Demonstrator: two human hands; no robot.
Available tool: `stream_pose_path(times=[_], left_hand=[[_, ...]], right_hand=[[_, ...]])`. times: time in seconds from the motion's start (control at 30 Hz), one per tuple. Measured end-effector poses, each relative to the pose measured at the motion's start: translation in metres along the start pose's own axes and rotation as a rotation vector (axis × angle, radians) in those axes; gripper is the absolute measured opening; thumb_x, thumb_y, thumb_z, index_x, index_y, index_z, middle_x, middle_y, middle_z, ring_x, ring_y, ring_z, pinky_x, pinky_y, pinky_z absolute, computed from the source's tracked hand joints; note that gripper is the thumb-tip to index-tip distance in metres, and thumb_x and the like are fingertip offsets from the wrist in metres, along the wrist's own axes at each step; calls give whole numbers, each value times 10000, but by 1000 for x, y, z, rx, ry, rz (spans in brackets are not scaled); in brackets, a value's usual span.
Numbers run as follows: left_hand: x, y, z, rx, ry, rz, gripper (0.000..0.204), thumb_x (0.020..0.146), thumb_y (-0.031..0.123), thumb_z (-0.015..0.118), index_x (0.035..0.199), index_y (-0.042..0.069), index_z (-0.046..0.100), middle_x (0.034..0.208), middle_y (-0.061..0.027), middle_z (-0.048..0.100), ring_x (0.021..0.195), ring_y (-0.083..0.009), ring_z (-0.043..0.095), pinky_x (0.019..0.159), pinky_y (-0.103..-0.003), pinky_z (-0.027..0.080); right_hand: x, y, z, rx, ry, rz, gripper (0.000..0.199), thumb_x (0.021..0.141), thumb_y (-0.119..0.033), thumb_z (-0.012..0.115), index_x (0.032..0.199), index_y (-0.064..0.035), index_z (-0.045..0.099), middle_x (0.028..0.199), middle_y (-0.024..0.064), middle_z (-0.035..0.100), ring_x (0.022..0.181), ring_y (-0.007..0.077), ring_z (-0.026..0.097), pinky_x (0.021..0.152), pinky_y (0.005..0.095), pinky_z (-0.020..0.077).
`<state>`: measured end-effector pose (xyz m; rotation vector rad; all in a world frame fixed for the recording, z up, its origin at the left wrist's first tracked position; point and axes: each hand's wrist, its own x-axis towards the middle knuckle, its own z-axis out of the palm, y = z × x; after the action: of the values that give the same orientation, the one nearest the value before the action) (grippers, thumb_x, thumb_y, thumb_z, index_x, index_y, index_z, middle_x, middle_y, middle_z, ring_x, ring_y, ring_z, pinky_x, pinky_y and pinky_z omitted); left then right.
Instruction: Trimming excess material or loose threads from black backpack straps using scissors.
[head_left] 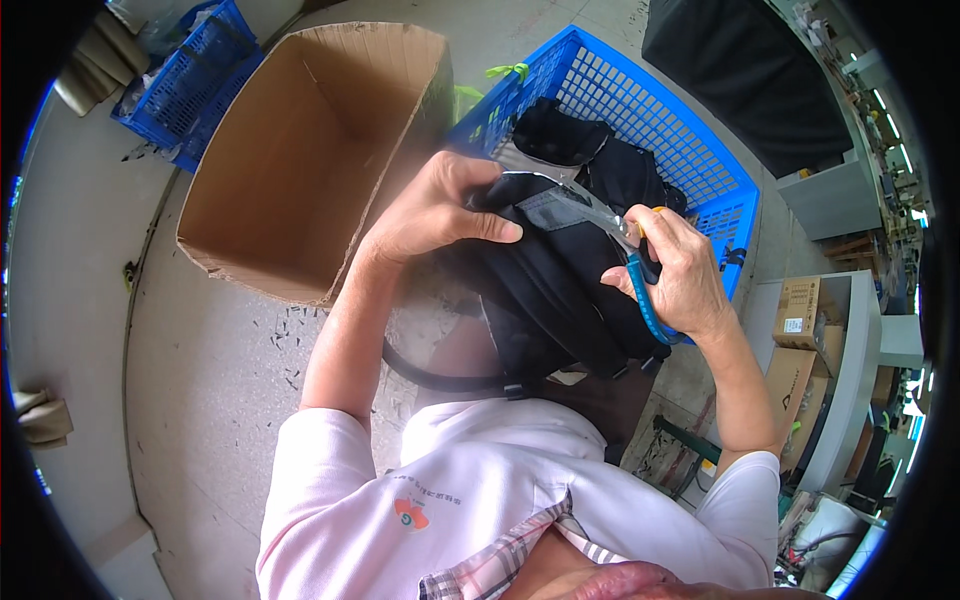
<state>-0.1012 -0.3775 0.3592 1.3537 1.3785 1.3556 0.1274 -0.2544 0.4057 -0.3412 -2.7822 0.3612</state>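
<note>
Pink sleeves run up from us to both hands on a black backpack (560,290) held over our lap, in front of the blue basket (640,110). Our left hand (435,215) clamps its top edge; our right hand (680,270) grips blue-handled scissors (630,250), blades at a grey strip. We judge the trimming underway; how much remains we cannot tell.

Matt black cloth bag (560,290), seemingly metal scissor blades (597,212)

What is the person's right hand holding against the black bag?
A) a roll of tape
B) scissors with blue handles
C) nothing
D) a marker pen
B: the right hand grips scissors with blue handles, their metal blades lying on the grey strip of the black bag, which the left hand steadies above the blue basket.
</note>
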Motion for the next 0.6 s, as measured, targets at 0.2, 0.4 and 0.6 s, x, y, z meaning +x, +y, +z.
stream_pose_path(times=[0.2, 0.4, 0.6], left_hand=[[0, -4, 0, -37, 24, 21, 336, 586, 161, 759, 620, -13, 473, 542, -2, 358, 559, -92, 345, 513, -276, 290], [-4, 12, -8, -73, 83, 32, 273, 596, 157, 745, 688, -16, 555, 567, 12, 441, 565, -88, 394, 525, -262, 327], [-56, 87, -79, -185, 625, 32, 466, 634, 39, 582, 1088, -50, 525, 913, -114, 607, 809, -193, 590, 782, -283, 456]], right_hand=[[-1, 6, 3, -80, 10, -41, 452, 697, -394, 677, 856, -18, 483, 638, 82, 515, 581, 242, 555, 523, 321, 461], [8, 3, -6, 171, 87, 54, 420, 728, -344, 680, 893, 10, 527, 590, 73, 489, 469, 148, 476, 471, 245, 419], [-20, 37, -21, 830, 539, 438, 297, 795, -273, 643, 955, -45, 541, 591, -68, 411, 463, -4, 360, 400, 150, 267]])
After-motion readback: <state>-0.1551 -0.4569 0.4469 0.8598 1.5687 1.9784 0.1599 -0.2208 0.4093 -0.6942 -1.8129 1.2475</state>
